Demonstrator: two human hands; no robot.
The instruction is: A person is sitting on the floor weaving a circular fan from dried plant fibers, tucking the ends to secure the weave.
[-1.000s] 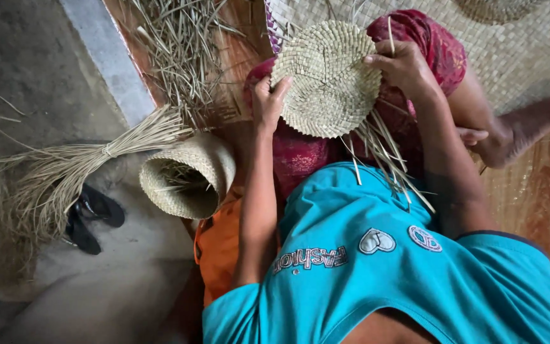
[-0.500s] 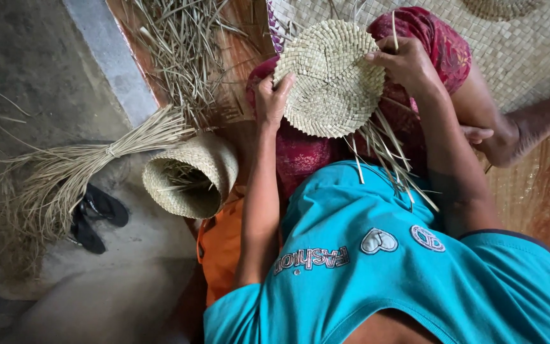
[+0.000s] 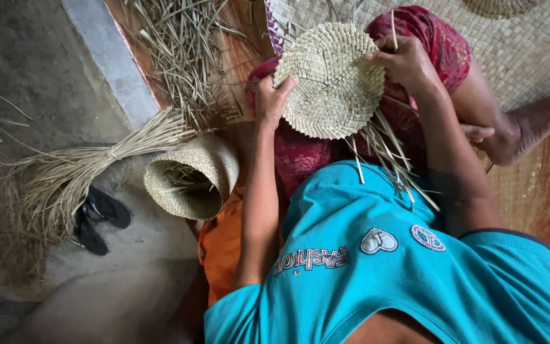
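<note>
The head camera looks steeply down (from close above) over the teal shirt at the lap.

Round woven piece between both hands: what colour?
Pale straw-beige woven disc, clearest in the head view.

There are no packages, signs or screens here. The only label-like marks are on the front of the turquoise shirt of the person. One is a short line of grey printed letters, seen upside down on the chest, a little left of the middle. To its right sit two small badges: a pale heart-shaped patch with a dark outline, and near it a round patch in white and blue.
</note>
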